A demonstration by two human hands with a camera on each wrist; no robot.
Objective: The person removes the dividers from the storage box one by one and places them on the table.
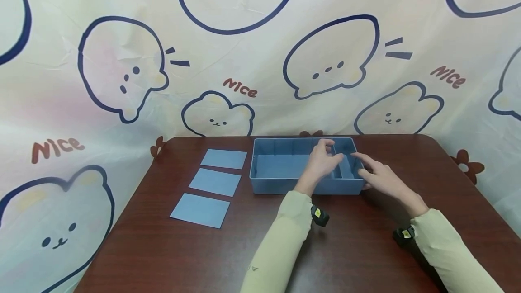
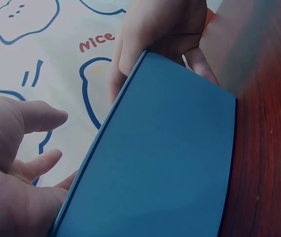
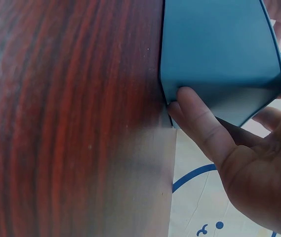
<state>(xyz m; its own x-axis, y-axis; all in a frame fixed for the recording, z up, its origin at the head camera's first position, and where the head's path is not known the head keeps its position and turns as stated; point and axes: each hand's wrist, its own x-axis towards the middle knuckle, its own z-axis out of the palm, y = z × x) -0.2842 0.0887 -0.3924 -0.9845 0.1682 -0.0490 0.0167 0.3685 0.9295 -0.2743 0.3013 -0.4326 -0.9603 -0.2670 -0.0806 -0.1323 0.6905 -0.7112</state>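
Note:
A long blue box [image 1: 281, 186] with low walls stands on the table, its right part split into narrower sections by a divider [image 1: 338, 172]. Over the inside of the box, near that divider, is the left hand [image 1: 323, 161]. Its thumb and fingers are spread apart with nothing visible between them; some fingertips are hidden behind the box's front wall in the left wrist view. The right hand [image 1: 382, 177] is at the box's right end. In the right wrist view its extended fingers [image 3: 204, 123] touch the outside of the end wall, while its upper part lies at the rim.
Three flat light-blue rectangular pieces lie in a column left of the box: a far one [image 1: 224, 159], a middle one [image 1: 215, 182] and a near one [image 1: 200, 210]. The dark brown table [image 1: 203, 257] backs onto a patterned cloth [image 1: 260, 58].

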